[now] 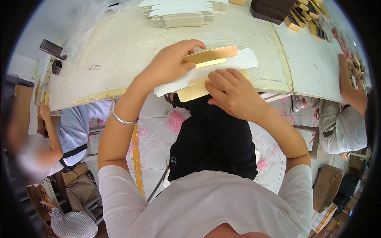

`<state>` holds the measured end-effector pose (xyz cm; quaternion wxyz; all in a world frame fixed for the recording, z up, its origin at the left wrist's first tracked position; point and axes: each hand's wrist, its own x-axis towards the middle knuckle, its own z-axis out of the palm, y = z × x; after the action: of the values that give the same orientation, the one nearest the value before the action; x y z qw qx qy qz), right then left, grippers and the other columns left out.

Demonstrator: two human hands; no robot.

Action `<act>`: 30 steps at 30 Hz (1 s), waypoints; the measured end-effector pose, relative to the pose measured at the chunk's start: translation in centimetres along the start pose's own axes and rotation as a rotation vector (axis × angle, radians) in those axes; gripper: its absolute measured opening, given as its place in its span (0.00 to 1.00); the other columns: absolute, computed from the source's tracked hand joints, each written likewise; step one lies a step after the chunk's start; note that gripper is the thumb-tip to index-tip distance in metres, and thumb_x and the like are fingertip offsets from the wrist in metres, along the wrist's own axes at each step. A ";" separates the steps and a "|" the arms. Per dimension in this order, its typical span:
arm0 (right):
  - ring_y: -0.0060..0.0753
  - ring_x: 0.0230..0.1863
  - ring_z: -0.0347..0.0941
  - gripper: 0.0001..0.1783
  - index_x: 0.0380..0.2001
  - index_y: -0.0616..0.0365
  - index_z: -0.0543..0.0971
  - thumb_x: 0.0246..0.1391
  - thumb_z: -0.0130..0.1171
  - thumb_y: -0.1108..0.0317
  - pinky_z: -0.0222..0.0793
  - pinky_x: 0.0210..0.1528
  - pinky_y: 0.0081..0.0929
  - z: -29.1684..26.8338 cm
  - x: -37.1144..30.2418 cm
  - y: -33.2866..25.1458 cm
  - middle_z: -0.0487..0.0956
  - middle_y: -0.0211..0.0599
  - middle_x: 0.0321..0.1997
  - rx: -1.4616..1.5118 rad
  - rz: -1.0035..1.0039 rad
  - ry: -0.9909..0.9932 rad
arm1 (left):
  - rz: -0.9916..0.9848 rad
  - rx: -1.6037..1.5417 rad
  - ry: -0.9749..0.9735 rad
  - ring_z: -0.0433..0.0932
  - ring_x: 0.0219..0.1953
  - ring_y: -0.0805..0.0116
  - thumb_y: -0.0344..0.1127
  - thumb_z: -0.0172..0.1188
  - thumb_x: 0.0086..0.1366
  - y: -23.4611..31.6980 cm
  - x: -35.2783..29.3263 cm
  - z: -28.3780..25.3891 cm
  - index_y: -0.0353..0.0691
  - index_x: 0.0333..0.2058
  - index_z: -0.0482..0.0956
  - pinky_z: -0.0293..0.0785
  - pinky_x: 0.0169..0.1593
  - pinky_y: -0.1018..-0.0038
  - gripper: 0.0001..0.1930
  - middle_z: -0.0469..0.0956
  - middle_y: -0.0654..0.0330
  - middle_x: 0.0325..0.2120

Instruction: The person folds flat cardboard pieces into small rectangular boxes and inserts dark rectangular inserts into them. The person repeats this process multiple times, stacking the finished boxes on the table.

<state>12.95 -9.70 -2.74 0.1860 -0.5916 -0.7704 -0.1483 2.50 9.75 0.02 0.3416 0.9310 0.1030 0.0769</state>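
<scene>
At the table's near edge lies a white cardboard blank [247, 60] with its flat side down. My left hand [171, 60] pinches the left end of a gold card strip [216, 54], which stands folded up along the far side of the blank. Bent over the near side, my right hand [237, 94] has its fingers and thumb on a second gold card flap [192, 91], whose left part sticks out past the table edge. The right fingers hide the middle of this flap. Whether the gold and white pieces are joined cannot be made out.
A stack of white cardboard blanks [180, 18] sits at the far side of the table [119, 55]. Farther right are a dark brown box [270, 8] and several small gold boxes [301, 20]. Other people work at both sides. Pink shreds [176, 121] litter the floor.
</scene>
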 end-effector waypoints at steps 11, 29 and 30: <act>0.35 0.38 0.72 0.03 0.26 0.55 0.77 0.47 0.56 0.76 0.65 0.39 0.36 -0.2 5.1 2.9 0.74 0.34 0.35 -0.088 0.092 -0.174 | 0.089 0.000 0.050 0.63 0.22 0.77 0.25 0.60 0.55 -1.3 -0.7 0.2 0.42 0.43 0.74 0.63 0.28 0.78 0.16 0.70 0.65 0.30; 0.44 0.36 0.69 0.19 0.29 0.60 0.75 0.39 0.72 0.60 0.66 0.38 0.33 -0.4 0.9 4.3 0.70 0.39 0.35 0.663 0.253 -0.035 | 0.134 0.032 -0.048 0.77 0.36 0.63 0.23 0.57 0.50 0.6 -3.0 2.4 0.44 0.45 0.74 0.72 0.41 0.72 0.21 0.67 0.59 0.56; 0.44 0.37 0.69 0.19 0.30 0.60 0.75 0.39 0.71 0.60 0.66 0.39 0.34 -0.6 0.7 4.3 0.71 0.40 0.36 0.627 0.234 -0.037 | 0.161 -0.077 -0.129 0.77 0.39 0.64 0.24 0.59 0.50 1.0 -3.3 1.4 0.43 0.46 0.74 0.71 0.43 0.71 0.22 0.68 0.59 0.54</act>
<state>17.02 -8.27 -1.86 0.3606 -0.5928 -0.7085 0.1293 -0.22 7.28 -0.62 0.3758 0.9255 0.0027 0.0477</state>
